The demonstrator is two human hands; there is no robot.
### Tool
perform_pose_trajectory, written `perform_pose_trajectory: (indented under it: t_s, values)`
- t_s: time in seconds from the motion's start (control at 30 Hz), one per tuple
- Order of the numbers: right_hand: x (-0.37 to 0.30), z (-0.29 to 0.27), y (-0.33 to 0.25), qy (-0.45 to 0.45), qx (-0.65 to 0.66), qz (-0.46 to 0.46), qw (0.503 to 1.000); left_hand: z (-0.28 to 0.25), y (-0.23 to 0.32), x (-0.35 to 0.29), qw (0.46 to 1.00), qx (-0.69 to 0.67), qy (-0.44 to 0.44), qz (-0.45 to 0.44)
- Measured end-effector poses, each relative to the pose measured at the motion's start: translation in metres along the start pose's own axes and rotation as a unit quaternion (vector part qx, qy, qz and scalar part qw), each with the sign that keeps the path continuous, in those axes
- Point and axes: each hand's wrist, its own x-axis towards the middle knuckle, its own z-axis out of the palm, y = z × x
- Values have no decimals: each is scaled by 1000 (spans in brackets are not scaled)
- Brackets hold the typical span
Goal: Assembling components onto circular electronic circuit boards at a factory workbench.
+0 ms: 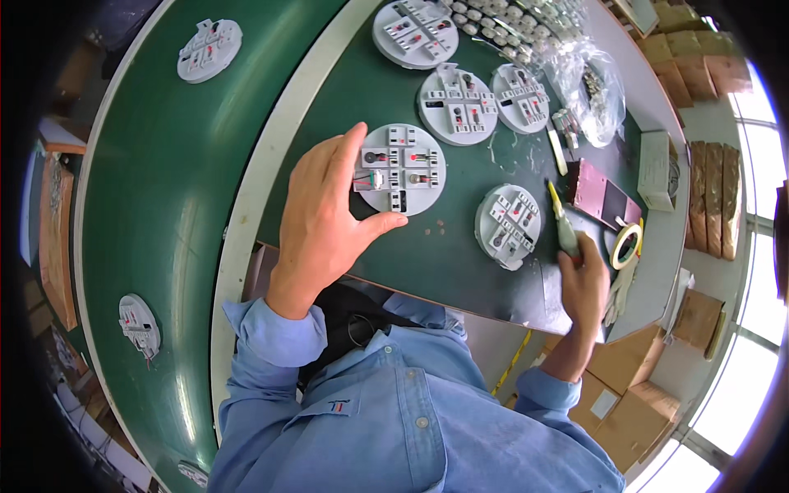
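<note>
Five round white switch plates lie on your green table.
Your left hand pinches the nearest plate; your right hand grips a yellow-handled tool. A clear bag holds small parts.

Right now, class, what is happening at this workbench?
A person in a blue shirt sits at a green bench. The left hand grips the edge of a round white disc fitted with small parts. The right hand holds a yellow-handled tool beside another disc. More discs lie further back, and two sit on the green belt to the left.
</note>
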Motion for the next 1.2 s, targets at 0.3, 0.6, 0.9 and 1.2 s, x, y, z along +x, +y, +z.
perform_pose_trajectory:
  t_s: [0.3, 0.6, 0.9, 1.2]
  values:
    - [14, -3, -114, 9, 538, -76, 840, 0, 2, 2, 1000, 9, -1, -15]
    - [41, 42, -227, -61, 243, -367, 896, 2, -2, -1, 1000, 0, 22, -3]
    - [48, 49, -200, -11, 277, -313, 908, 8, -13, 4, 1000, -3, 20, 9]
    - [44, 41, -194, -45, 349, -207, 913, 9, -11, 6, 1000, 2, 4, -8]
